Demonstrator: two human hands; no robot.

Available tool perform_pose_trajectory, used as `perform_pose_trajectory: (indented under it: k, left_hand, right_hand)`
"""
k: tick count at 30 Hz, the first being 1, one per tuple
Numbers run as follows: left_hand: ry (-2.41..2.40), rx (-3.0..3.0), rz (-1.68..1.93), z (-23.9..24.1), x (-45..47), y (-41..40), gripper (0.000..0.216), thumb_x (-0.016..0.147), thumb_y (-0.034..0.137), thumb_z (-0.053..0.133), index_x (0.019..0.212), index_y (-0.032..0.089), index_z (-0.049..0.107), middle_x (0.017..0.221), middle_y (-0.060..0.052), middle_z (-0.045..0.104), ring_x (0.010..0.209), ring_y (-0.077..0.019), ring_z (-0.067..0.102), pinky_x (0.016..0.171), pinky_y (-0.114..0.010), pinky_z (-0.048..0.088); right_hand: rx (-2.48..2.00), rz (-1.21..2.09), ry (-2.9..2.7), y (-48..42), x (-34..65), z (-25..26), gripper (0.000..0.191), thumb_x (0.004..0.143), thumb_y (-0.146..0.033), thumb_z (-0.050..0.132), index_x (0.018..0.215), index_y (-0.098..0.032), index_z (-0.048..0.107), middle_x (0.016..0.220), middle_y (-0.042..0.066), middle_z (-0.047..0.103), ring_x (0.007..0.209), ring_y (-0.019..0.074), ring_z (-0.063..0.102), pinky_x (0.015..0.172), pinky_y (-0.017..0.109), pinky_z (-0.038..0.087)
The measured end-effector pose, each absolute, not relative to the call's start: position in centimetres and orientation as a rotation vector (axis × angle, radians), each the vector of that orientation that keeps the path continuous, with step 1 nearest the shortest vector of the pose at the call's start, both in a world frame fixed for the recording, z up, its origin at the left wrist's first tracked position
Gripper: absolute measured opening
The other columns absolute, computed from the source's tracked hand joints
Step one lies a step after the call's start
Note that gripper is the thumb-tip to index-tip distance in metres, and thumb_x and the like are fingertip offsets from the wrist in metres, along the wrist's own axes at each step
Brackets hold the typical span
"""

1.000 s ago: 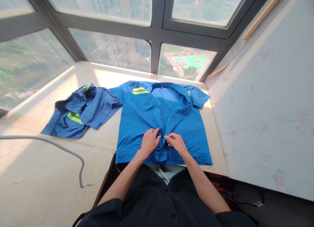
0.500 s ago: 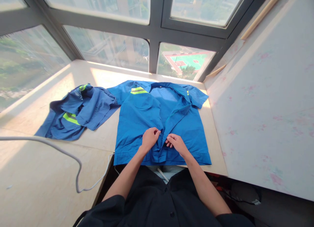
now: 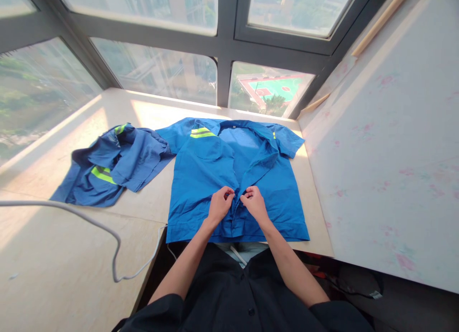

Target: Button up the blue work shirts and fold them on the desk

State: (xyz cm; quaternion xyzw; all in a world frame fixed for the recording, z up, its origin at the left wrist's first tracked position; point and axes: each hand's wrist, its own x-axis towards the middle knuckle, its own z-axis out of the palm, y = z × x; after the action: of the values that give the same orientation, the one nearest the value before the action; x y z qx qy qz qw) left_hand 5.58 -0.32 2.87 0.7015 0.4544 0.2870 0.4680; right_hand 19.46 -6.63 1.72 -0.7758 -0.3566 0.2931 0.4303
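A blue short-sleeved work shirt (image 3: 204, 179) lies spread on the wooden surface, collar toward the window. Its front is open at the top, the two edges meeting lower down. A yellow-green and grey stripe crosses its chest pocket. My left hand (image 3: 220, 204) pinches the left front edge about halfway down the shirt. Just across from it, my right hand (image 3: 254, 203) is closed with thumb and forefinger together on the right front edge. Any button or fastening between the fingertips is too small to make out.
A second blue garment (image 3: 118, 164) with yellow-green stripes lies crumpled at left. A grey cable (image 3: 89, 222) loops over the wooden surface (image 3: 53, 274). Windows (image 3: 154, 73) stand behind, and a floral-patterned wall (image 3: 387, 155) rises at right.
My right hand has moved slightly left and up to the shirt's front edge, and its fingers have closed into a pinch. The left hand has barely moved.
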Motion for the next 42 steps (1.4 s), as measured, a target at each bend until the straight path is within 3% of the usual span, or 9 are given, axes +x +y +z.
perform_pose_trajectory:
  k: [6,10,14,16,20,28,33,42]
  left_hand:
    - [1.149,1.734,0.619,2.9,5.5,-0.3,0.017,0.083,0.016,0.06,0.094,0.017,0.073,0.092,-0.006,0.075,0.081,-0.0179,0.067,0.082,-0.03,0.052]
    - [1.118,1.752,0.497,2.6,5.1,0.1,0.031,0.078,0.008,0.06,0.105,0.014,0.072,0.101,-0.007,0.074,0.078,-0.0161,0.068,0.079,-0.028,0.053]
    - [1.097,2.049,0.392,2.8,5.0,0.2,0.031,0.081,0.01,0.058,0.109,0.016,0.072,0.102,-0.008,0.073,0.084,-0.0182,0.066,0.084,-0.03,0.05]
    - [1.145,2.179,0.334,3.0,5.0,0.1,0.025,0.085,0.017,0.059,0.107,0.017,0.072,0.097,-0.008,0.071,0.088,-0.0203,0.065,0.084,-0.031,0.049]
    - [1.197,2.292,0.259,3.3,5.3,0.2,0.018,0.088,0.021,0.06,0.102,0.018,0.07,0.097,-0.008,0.069,0.092,-0.0216,0.063,0.082,-0.031,0.047]
    - [1.035,2.256,0.291,2.9,5.8,0.6,0.018,0.085,0.011,0.053,0.091,0.019,0.069,0.092,-0.007,0.07,0.09,-0.0199,0.063,0.082,-0.029,0.046]
    - [1.086,1.995,0.426,2.5,5.9,0.6,0.017,0.082,0.013,0.055,0.086,0.018,0.07,0.084,-0.005,0.073,0.079,-0.0189,0.065,0.076,-0.029,0.048]
    - [1.022,1.334,0.56,2.5,6.1,0.9,0.014,0.069,0.027,0.071,0.075,0.015,0.072,0.061,0.0,0.068,0.054,-0.0125,0.059,0.053,-0.023,0.047]
  right_hand:
    - [-2.037,0.369,-1.067,-6.8,18.8,2.0,0.033,0.076,-0.026,0.059,0.108,-0.019,0.053,0.088,0.005,0.062,0.07,0.02,0.061,0.069,0.035,0.052]
    - [-1.908,0.15,-1.438,-7.1,19.1,1.9,0.029,0.082,-0.015,0.054,0.109,-0.02,0.064,0.109,0.012,0.057,0.089,0.0227,0.061,0.085,0.039,0.053]
    - [-1.823,0.188,-1.713,-6.6,20.9,1.6,0.026,0.086,-0.014,0.053,0.103,-0.022,0.072,0.118,0.012,0.059,0.084,0.0201,0.064,0.079,0.035,0.056]
    - [-1.724,0.288,-1.825,-6.2,22.1,1.6,0.026,0.087,-0.013,0.053,0.101,-0.023,0.073,0.118,0.009,0.064,0.089,0.0195,0.067,0.079,0.033,0.056]
    - [-1.465,0.446,-1.953,-5.6,24.1,2.3,0.031,0.088,-0.009,0.049,0.106,-0.024,0.069,0.111,0.004,0.071,0.105,0.0181,0.066,0.092,0.032,0.053]
    - [-1.301,0.471,-2.175,-4.4,24.7,2.9,0.029,0.086,-0.009,0.054,0.103,-0.024,0.072,0.099,0.004,0.072,0.089,0.0155,0.068,0.077,0.024,0.053]
    - [-1.409,0.512,-2.21,-4.2,24.3,2.2,0.029,0.087,-0.014,0.053,0.104,-0.028,0.073,0.098,0.002,0.072,0.084,0.0148,0.067,0.075,0.024,0.053]
    - [-1.358,0.293,-2.104,-5.8,24.0,0.9,0.023,0.094,-0.022,0.047,0.097,-0.022,0.07,0.097,0.007,0.072,0.087,0.0182,0.067,0.078,0.031,0.055]
